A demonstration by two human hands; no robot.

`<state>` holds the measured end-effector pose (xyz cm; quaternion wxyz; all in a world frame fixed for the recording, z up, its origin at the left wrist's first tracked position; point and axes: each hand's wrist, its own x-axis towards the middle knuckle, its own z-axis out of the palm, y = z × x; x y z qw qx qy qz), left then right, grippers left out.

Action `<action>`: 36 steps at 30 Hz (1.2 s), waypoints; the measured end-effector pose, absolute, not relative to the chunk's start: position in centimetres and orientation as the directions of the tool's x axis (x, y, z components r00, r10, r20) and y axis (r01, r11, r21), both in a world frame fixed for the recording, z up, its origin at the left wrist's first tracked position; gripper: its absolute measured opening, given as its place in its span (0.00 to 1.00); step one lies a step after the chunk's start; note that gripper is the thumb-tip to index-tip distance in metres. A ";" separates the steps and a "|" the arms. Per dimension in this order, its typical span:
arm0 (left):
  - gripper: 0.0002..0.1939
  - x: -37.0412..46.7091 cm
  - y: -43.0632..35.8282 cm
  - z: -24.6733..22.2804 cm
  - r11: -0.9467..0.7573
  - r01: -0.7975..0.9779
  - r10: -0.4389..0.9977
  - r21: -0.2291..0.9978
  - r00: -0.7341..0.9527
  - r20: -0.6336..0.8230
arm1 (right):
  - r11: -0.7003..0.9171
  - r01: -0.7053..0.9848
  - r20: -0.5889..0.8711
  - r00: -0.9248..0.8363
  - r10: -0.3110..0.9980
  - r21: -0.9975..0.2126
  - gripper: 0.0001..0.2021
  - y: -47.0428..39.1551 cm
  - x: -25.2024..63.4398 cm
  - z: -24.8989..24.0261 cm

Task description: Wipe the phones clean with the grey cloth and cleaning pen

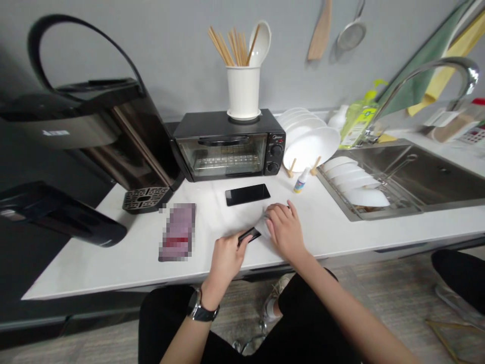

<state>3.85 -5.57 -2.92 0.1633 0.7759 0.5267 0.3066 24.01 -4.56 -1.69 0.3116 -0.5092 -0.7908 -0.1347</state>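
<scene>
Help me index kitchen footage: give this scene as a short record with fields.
Left hand: grips a slim black object, exact kind unclear
Right hand: fingers over a pale cloth at the object's other end
Left wrist: wristwatch
Counter: black smartphone, small bottle
Behind: toaster oven, white utensil cup on top
Right of oven: white plates on edge
Sink: white bowls at its left

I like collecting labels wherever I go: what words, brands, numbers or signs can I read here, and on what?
"Midea": control panel of the toaster oven.
Too small or blurred to read: markings on the drinks machine, black flask, green soap bottle and small spray bottle.
</scene>
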 end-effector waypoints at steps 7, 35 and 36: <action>0.10 3.3 -5.5 -3.6 -0.401 0.738 0.915 0.543 0.292 0.278 | 0.653 0.757 0.613 -0.497 0.615 -0.041 0.19 -6.3 21.0 -2.9; 0.13 3.3 -5.3 -3.3 -0.386 0.784 0.922 0.487 0.340 0.183 | 0.681 0.721 0.598 -0.491 0.634 -0.129 0.32 -7.1 18.1 -2.6; 0.13 3.2 -5.4 -3.3 -0.387 0.780 0.922 0.492 0.343 0.181 | 0.705 0.703 0.585 -0.531 0.613 -0.100 0.33 -7.0 18.8 -2.6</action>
